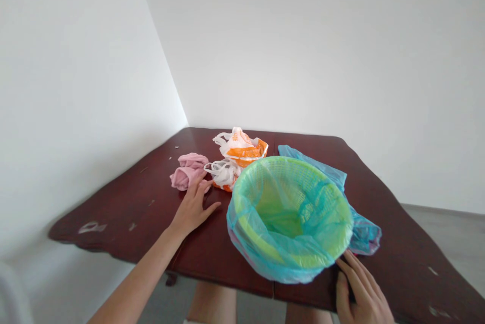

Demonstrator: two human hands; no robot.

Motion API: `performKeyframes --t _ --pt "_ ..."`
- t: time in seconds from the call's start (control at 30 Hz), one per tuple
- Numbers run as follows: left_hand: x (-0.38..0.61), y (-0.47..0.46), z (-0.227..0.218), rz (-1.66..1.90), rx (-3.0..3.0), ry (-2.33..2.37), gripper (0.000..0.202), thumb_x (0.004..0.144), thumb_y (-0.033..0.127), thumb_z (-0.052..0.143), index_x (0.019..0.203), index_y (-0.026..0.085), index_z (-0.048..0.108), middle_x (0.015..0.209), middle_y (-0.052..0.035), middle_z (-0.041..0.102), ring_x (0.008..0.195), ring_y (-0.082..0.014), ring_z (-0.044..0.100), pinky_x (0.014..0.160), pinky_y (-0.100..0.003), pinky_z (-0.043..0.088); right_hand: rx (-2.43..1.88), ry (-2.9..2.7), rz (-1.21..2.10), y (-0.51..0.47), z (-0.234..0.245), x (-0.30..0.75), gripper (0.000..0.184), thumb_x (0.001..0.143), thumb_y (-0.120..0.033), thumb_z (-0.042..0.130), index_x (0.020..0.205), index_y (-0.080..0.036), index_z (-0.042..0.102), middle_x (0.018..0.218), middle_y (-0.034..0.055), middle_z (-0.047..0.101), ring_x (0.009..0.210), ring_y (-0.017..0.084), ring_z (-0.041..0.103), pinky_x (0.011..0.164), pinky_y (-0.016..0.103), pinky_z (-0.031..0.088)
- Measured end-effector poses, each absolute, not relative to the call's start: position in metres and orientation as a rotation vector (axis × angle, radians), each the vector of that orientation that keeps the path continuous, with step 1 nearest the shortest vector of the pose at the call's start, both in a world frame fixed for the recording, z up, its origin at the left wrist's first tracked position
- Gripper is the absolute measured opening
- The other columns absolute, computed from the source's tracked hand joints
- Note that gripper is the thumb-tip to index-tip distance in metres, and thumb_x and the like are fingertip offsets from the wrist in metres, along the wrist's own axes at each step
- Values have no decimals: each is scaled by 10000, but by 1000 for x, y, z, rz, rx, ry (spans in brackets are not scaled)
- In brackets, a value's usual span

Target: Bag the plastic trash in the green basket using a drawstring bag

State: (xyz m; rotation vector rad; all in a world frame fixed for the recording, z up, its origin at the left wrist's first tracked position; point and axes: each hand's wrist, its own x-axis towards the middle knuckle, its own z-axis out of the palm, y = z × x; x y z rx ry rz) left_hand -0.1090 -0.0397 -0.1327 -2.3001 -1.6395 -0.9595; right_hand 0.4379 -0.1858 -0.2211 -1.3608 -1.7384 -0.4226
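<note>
Hands are working apart on the worktop (113,213). Left hand (191,207) is lying spread, palm down, fingertips at the edge of a pink cloth (187,170). Right hand (359,291) is curling at the near side of a green plastic basket (280,168), its fingers (346,268) against the blue plastic liner (265,263); can't tell whether they're pinching it or just touching.

Basket is sitting near the worktop's front edge, tilting toward the viewer. It's reading as light, fairly stiff woven plastic, so the rim looks like the firm hold. Liner is thin, soft and likely slippery, so pinching it against the rim looks safer than gripping film alone. Blue film is also spreading behind the basket (364,235); can't tell if it's the same sheet.

White-and-orange plastic bags (240,148) are crowding the basket's far side. Open room is lying left of the basket, around left hand.
</note>
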Motion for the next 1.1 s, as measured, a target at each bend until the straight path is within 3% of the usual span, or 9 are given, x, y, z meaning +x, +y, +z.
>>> performKeyframes --t 0.13,0.27,0.33,0.4,0.53,0.63,0.77,0.93,1.1 --pt "-80 -12 -120 -802 -2374 -1609 1104 1020 518 936 1934 337 343 2068 -197 72 1902 -528 169 1494 -764 312 -1343 -1770 -428 -184 -222 440 379 1168 -327 627 1469 -236 840 1600 102 823 1346 377 844 1174 537 637" --pt "-52 32 -121 -671 -2395 -1738 1163 971 534 958 1953 339 366 2075 -208 15 1882 -631 109 1454 -822 285 -1333 -1786 -409 -181 -228 446 392 1152 -337 634 1489 -295 830 1581 79 837 1300 391 869 1091 556 688" --pt "-44 51 -123 -597 -2406 -1842 1160 988 546 924 1966 334 337 2068 -228 75 1869 -642 161 1420 -823 331 -1320 -1812 -414 -180 -231 451 402 1145 -330 640 1507 -304 812 1583 77 837 1294 389 875 1079 551 703" --pt "-41 63 -124 -533 -2452 -1879 1087 1025 526 876 1959 314 362 2040 -250 216 1842 -592 305 1387 -744 422 -1312 -1840 -429 -178 -235 454 399 1142 -325 646 1510 -299 798 1597 77 830 1306 385 875 1090 538 708" --pt "-43 71 -120 -491 -2501 -1867 651 1107 418 746 1741 280 696 1795 -241 627 1639 -468 607 1280 -585 547 -1320 -1851 -442 -175 -239 458 384 1147 -328 640 1499 -280 788 1631 82 811 1317 378 876 1108 523 704" --pt "-44 73 -109 -523 -2513 -1892 395 1138 383 674 1466 258 853 1496 -199 798 1421 -388 733 1195 -491 589 -1309 -1861 -463 -174 -240 459 380 1150 -335 637 1496 -273 782 1617 88 819 1296 369 885 1081 508 707" --pt "-47 76 -83 -726 -2479 -1954 340 1132 453 688 1305 228 876 1273 -172 856 1242 -361 801 1155 -474 599 -1311 -1869 -501 -173 -239 459 367 1158 -339 635 1483 -261 787 1590 83 836 1283 346 891 1033 475 706" --pt "-65 66 -50 -1169 -2332 -2015 437 1127 596 652 1291 248 858 1180 -139 903 1200 -387 831 1096 -480 638 -1294 -1827 -496 -175 -232 450 347 1170 -343 628 1459 -261 802 1567 75 849 1285 346 887 1048 498 696" --pt "-87 28 -40 -1647 -1981 -2114 565 1145 690 559 1255 197 811 898 -117 853 930 -386 855 856 -491 697 -1322 -1775 -467 -178 -229 443 343 1163 -353 638 1440 -262 818 1552 89 855 1274 369 884 1061 531 691"
